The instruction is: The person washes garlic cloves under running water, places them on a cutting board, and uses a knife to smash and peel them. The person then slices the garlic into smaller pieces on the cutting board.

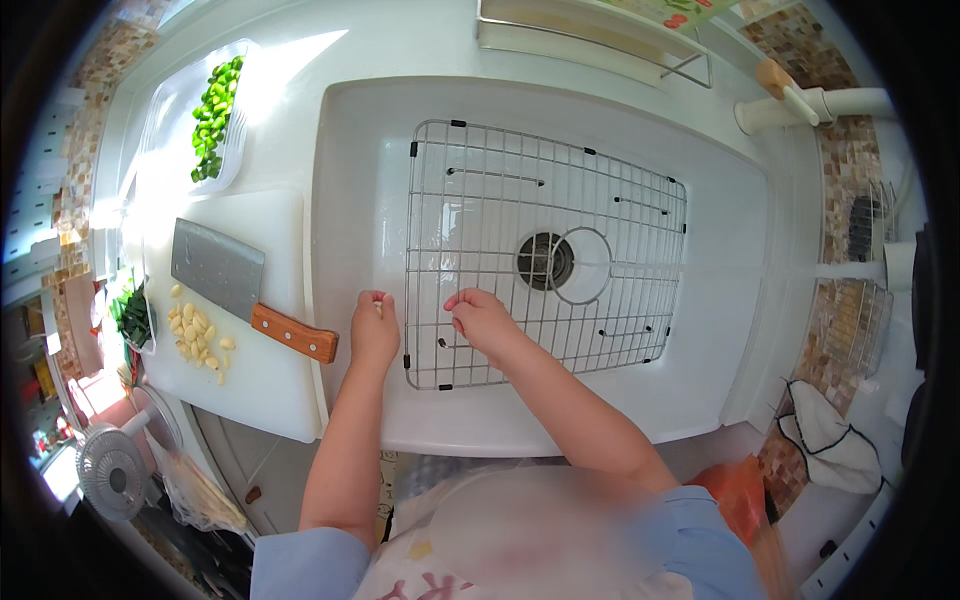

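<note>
My left hand (375,334) is over the left part of the white sink (349,187), fingers curled around a small pale piece that looks like a garlic clove (379,307). To its right, my right hand (484,322) is above the wire sink grid (480,255), thumb and fingertips pinched together; nothing shows between them. Peeled garlic cloves (193,334) lie on the white cutting board (259,397) left of the sink. On the same board rests a cleaver (217,262), its wooden handle (295,332) pointing at my left hand and reaching over the board's edge.
A clear plastic container (169,127) holds chopped green pieces (216,124). Cut dark greens (133,315) sit in a dish beyond the board. Below the grid is the drain (546,261). A wire rack (592,45) stands behind the sink, and a small fan (116,472) is at lower left.
</note>
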Action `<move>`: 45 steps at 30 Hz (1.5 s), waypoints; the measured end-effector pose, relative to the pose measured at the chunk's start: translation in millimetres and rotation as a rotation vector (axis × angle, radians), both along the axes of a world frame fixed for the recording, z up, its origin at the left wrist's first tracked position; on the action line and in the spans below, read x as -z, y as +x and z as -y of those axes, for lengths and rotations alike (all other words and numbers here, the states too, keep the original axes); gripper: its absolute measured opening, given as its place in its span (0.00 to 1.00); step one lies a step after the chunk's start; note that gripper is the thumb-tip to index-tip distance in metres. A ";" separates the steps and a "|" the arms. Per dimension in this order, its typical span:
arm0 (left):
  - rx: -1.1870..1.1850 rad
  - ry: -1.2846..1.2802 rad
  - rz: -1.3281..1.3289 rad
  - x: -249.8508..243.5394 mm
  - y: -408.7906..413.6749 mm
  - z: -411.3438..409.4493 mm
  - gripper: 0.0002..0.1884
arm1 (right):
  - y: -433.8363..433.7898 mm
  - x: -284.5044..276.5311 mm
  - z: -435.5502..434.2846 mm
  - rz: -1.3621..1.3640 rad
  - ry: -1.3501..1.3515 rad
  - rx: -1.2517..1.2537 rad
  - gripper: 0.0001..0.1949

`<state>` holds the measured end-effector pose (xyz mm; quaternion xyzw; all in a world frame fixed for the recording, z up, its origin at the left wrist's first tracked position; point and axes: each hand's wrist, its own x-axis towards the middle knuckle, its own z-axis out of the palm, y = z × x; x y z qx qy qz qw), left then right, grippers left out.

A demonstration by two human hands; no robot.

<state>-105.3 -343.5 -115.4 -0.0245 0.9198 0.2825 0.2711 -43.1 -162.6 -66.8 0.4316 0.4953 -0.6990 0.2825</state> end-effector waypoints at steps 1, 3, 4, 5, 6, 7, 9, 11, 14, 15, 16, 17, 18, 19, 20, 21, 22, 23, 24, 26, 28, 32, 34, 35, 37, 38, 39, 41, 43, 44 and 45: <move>-0.045 0.038 0.013 -21.0 5.1 5.7 0.13 | -1.2 16.6 5.3 -0.034 0.039 0.004 0.09; -0.019 0.045 0.048 -69.1 12.2 0.2 0.13 | -1.2 57.6 21.2 -0.092 0.113 0.017 0.10; 0.009 0.097 0.008 -89.6 16.9 -6.3 0.13 | -7.3 66.3 26.9 -0.091 0.145 -0.008 0.09; 0.033 0.150 -0.033 -108.2 23.9 -14.3 0.13 | -14.0 72.6 32.1 -0.090 0.178 -0.038 0.09; 0.055 0.199 -0.071 -121.2 28.7 -21.2 0.14 | -19.2 77.4 39.4 -0.088 0.205 -0.070 0.09; 0.032 0.239 -0.021 -125.9 29.0 -27.2 0.13 | -26.4 82.4 48.4 -0.076 0.205 -0.098 0.08; -0.007 0.313 0.086 -130.7 27.3 -42.7 0.11 | -35.4 94.3 58.7 -0.047 0.203 -0.147 0.08; -0.129 0.507 0.385 -132.4 18.9 -79.3 0.10 | -21.1 111.4 52.9 -0.132 -0.297 0.129 0.08; -0.224 0.786 0.767 -124.3 13.3 -142.3 0.08 | 2.8 82.5 26.1 -0.105 -0.380 0.607 0.07; -0.292 0.877 0.836 -114.3 10.2 -157.0 0.08 | 11.5 53.8 3.9 -0.079 -0.283 0.767 0.07; -0.342 0.969 0.920 -98.8 9.7 -174.6 0.08 | 24.8 28.8 -25.6 -0.060 -0.172 0.943 0.07; -0.420 1.042 0.959 -88.9 8.5 -189.4 0.08 | 44.4 7.1 -60.6 -0.205 -0.042 0.839 0.07; -0.494 1.110 1.003 -79.4 9.1 -204.4 0.08 | 56.2 -14.4 -92.5 -0.306 -0.032 0.925 0.08; -0.566 1.172 1.049 -69.8 12.2 -218.7 0.08 | 62.5 -32.3 -119.5 -0.408 -0.029 1.014 0.09; -0.589 1.223 1.120 -57.8 17.9 -232.5 0.10 | 67.2 -43.2 -140.6 -0.480 -0.078 0.943 0.11; -0.533 1.224 1.127 -59.3 25.4 -247.6 0.10 | 70.7 -54.5 -161.2 -0.550 -0.127 0.868 0.13; -0.480 1.226 1.131 -61.2 33.2 -263.0 0.11 | 72.6 -65.7 -176.7 -0.616 -0.176 0.787 0.15; -0.429 1.229 1.133 -63.6 41.1 -278.6 0.11 | 72.4 -76.1 -186.4 -0.635 -0.124 0.752 0.14; -0.182 1.221 1.083 -77.5 53.8 -295.1 0.15 | 74.6 -80.7 -193.6 -0.647 -0.072 0.737 0.14; -0.035 1.257 1.060 -109.4 59.1 -313.2 0.17 | 77.7 -100.2 -200.0 -0.653 0.001 0.729 0.14; -0.018 1.275 1.096 -115.5 63.2 -323.4 0.18 | 85.9 -126.9 -207.2 -0.634 0.066 0.751 0.14; -0.250 1.341 1.375 -125.2 64.7 -329.3 0.18 | 108.9 -150.9 -223.3 -0.685 0.127 0.627 0.12; -0.263 1.335 1.361 -133.1 65.4 -327.3 0.18 | 109.9 -158.8 -228.0 -0.732 0.131 0.536 0.12; -0.209 1.300 1.265 -131.5 67.8 -330.0 0.18 | 106.9 -164.0 -226.8 -0.724 0.044 0.590 0.12; -0.208 1.210 1.098 -153.6 72.5 -332.6 0.19 | 94.2 -182.9 -219.5 -0.698 -0.132 0.700 0.13; -0.250 1.156 1.034 -177.6 77.2 -333.5 0.19 | 92.7 -181.0 -223.4 -0.647 -0.139 0.649 0.13; -0.249 1.132 1.004 -182.1 76.1 -328.9 0.19 | 87.0 -177.8 -224.0 -0.602 -0.156 0.583 0.14; -0.194 1.104 1.008 -161.5 71.6 -322.4 0.18 | 80.4 -178.7 -226.7 -0.539 -0.070 0.418 0.15; -0.205 1.104 1.095 -156.8 68.4 -319.1 0.17 | 82.8 -184.7 -239.8 -0.498 0.142 0.220 0.15; -0.270 1.102 1.150 -154.4 69.0 -318.0 0.16 | 86.1 -188.4 -244.4 -0.574 0.224 0.174 0.16; -0.332 1.104 1.209 -158.9 69.0 -318.4 0.15 | 92.2 -193.0 -248.8 -0.649 0.311 0.127 0.17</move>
